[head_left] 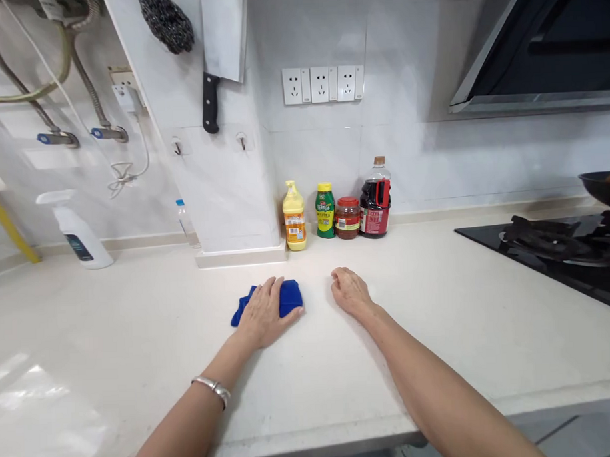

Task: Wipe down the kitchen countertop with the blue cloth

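My left hand [265, 315] lies flat on a blue cloth [289, 297] on the white counter [139, 341], fingers stretched over it and pressing it down. A silver bracelet [213, 388] is on that wrist. My right hand [350, 291] rests on the bare counter just right of the cloth, fingers loosely curled under, with nothing in it that I can see.
Against the back wall stand a yellow bottle [294, 217], a green bottle [325, 211], a red-lidded jar [347, 218] and a dark sauce bottle [375, 199]. A white spray bottle [80, 233] stands far left. A gas hob [556, 246] with a pan [604, 186] is at right. A cleaver [219, 51] hangs on the wall.
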Demonstrator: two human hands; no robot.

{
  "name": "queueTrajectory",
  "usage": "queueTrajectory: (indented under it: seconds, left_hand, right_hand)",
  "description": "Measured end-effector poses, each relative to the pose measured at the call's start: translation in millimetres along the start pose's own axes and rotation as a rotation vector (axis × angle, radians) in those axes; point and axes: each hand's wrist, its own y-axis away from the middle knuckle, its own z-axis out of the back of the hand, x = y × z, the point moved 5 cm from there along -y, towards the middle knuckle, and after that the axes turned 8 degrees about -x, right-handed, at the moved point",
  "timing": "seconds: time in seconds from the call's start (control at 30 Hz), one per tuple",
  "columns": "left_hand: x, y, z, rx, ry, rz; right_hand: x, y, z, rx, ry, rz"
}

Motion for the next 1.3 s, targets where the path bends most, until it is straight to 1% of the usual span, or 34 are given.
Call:
queueTrajectory:
  seconds: [0.1,0.17,0.27,0.4,0.5,0.57,0.7,0.97,1.07,1.13,1.17,1.23,1.3]
  left_hand:
    - [11.2,-16.8,-6.8,0.020,-0.031,-0.038]
    - [17.4,-27.5,-12.5,0.037,-0.052,-0.024]
    - [25.4,-45.3,-22.3,0.038,-0.079,0.007]
    - [38.8,-71.6,-36.4,0.047,-0.062,0.020]
    - [54.0,-86.0,-40.7,0.048,-0.047,0.026]
    - [65.4,-89.9,-39.9,0.050,-0.039,0.011]
    - [92.7,-84.9,-33.6,0.047,-0.042,-0.008]
    - [155.7,-66.5,-16.1,-0.034,-0.075,0.139]
    - [175.6,-62.5,-9.7,-0.010,-0.071,0.112]
    - [188.6,-59.5,-4.7,-0.016,-0.089,0.111]
    - [195.3,-57.8,-2.0,-0.031,-0.109,0.134]
    - [208.1,-54.1,3.2,-0.085,-0.162,0.226]
    - [216.5,-50.6,6.6,-0.135,-0.214,0.294]
  right_hand:
    - [3.2,-0.2,-4.1,0.014,0.057,0.055]
    - [5.1,-0.6,-6.5,0.025,0.089,0.071]
    - [5.7,-1.7,-8.6,0.031,0.104,0.060]
    - [4.1,-2.8,-9.4,0.020,0.089,0.052]
    - [0.8,-2.9,-11.3,0.021,0.060,0.041]
    - [-1.8,-3.1,-13.4,0.018,0.044,0.038]
    - [-6.7,-3.7,-18.1,0.002,0.023,0.046]
    - [-12.4,-2.8,-23.2,-0.030,-0.030,0.048]
    - [-13.5,-2.8,-23.6,-0.029,-0.044,0.033]
    - [-13.3,-3.0,-23.1,-0.027,-0.046,0.034]
    - [-13.1,-3.2,-22.7,-0.026,-0.044,0.035]
    - [-12.7,-3.4,-21.9,-0.022,-0.039,0.036]
    - [-12.6,-3.6,-21.2,-0.017,-0.031,0.029]
